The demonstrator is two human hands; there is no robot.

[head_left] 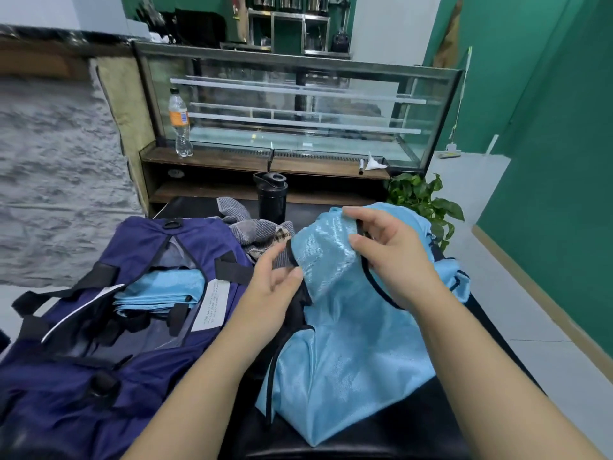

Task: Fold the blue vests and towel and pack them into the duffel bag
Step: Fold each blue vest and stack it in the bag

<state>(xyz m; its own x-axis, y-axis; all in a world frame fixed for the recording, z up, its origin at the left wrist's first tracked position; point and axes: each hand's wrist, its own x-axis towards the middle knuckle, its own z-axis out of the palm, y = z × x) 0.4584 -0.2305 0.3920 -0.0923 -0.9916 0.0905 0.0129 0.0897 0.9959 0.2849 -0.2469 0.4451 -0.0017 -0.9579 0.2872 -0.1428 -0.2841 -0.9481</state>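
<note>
From the head camera, the landmark is the navy duffel bag (109, 343), lying open on the dark table (381, 436). Just to its right lies a light blue mesh vest (348, 343) with black piping, its upper part lifted and bunched between the hands.

The right hand (394, 260) pinches the vest's black-edged strap or armhole rim between thumb and fingers. The left hand (275, 283) sits at the vest's near-left edge, fingers loosely spread; the thumb seems to press the fabric, though I cannot tell if it truly grips.

The vest looks thin, very light and limp, with a slick sheen, so folds will likely slide apart unless pressed flat. The bound black edges are probably the firmest places to take hold: the shoulder straps and the hem.

Count: one vest in hand; inside the duffel bag, one folded blue stack (159, 293), likely a vest or more, the layers not separable. One grey checked towel (255, 234) lies crumpled beyond the bag's right end, not yet folded. One black shaker bottle (271, 197) stands beyond the towel.
</note>
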